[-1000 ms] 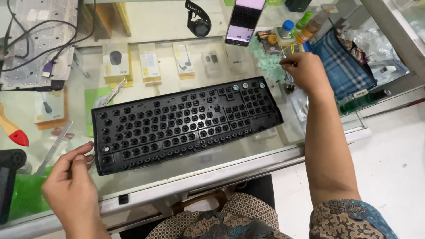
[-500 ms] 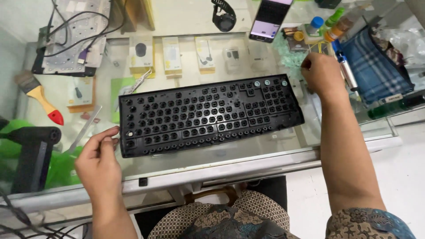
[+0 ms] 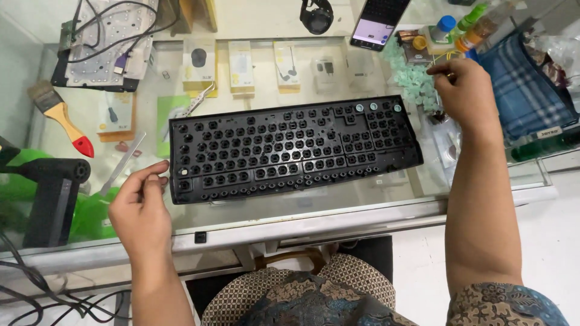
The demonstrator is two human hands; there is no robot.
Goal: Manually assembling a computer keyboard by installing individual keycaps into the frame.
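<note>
- Keyboard frame (image 3: 293, 148) — black, keycaps off, lying flat at the centre of the glass surface (image 3: 362, 202).
- Left hand (image 3: 142, 208): grip apart, fingertips at the frame's near-left corner; a steady hold there would likely keep it from sliding.
- Right hand (image 3: 465, 90): grip pinched together over the pale green parts (image 3: 414, 81) past the frame's right end; whether it holds one cannot be told.
- Against the earlier frame, the left hand sits closer to the corner — the right hand is little changed.
- Outward: paintbrush (image 3: 60, 118), phone (image 3: 374, 24).

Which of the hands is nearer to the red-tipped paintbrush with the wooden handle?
Left. The left hand lies below and right of the red-tipped paintbrush, by the black keyboard's left end. The right hand is far across, past its right end.
</note>
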